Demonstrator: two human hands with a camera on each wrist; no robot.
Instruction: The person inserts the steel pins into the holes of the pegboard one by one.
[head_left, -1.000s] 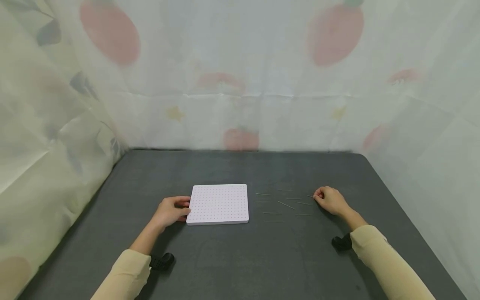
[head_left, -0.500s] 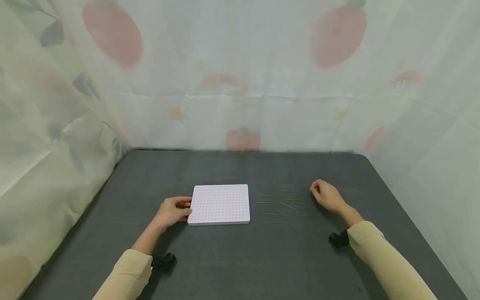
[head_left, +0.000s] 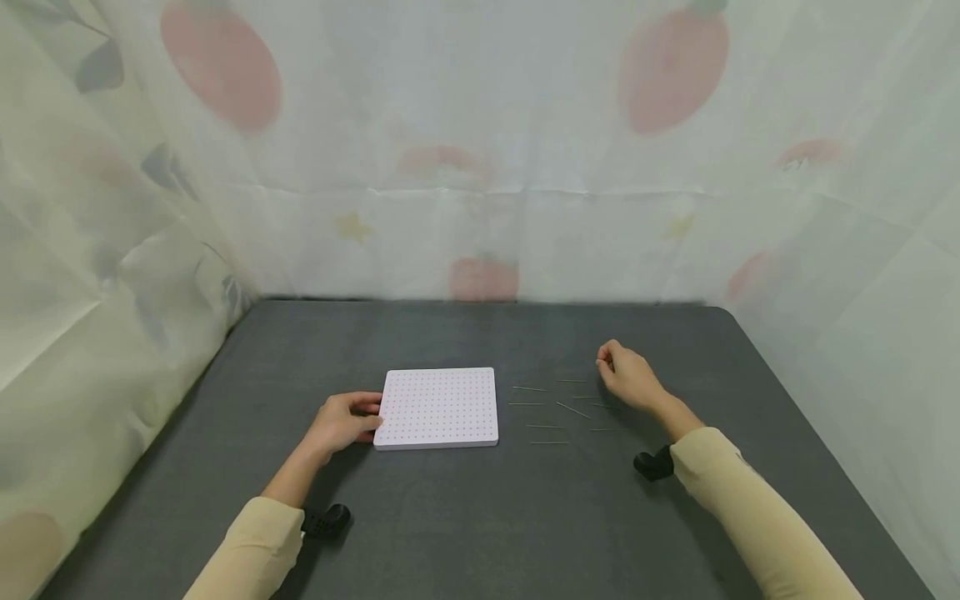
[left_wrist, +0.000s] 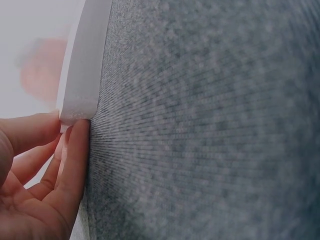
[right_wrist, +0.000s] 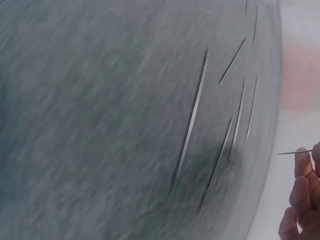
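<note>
At the far left hangs a pale, shiny fabric curtain [head_left: 75,333] printed with grey leaves, beside the dark grey, cloth-textured table [head_left: 480,517]. Next comes a cream left sleeve [head_left: 251,542] with a black wrist camera [head_left: 326,522] at its cuff, and from it the left hand [head_left: 337,427] reaches to a flat white rectangular board [head_left: 438,408] dotted with rows of small holes. Thumb and fingers grip the board's left edge, and the board lies flat on the table. Just right of the board, nine thin, straight silvery rods [head_left: 549,442] lie apart from one another, most nearly crosswise, one plainly slanted. Farther right, the right hand [head_left: 630,379] is above the table near the far rods; the right wrist view shows its fingertips pinching one slim rod [right_wrist: 287,153], clear of the tabletop. A second black wrist camera [head_left: 654,464] and a cream right sleeve [head_left: 750,517] follow, then a whitish curtain [head_left: 885,350] along the right side.
</note>
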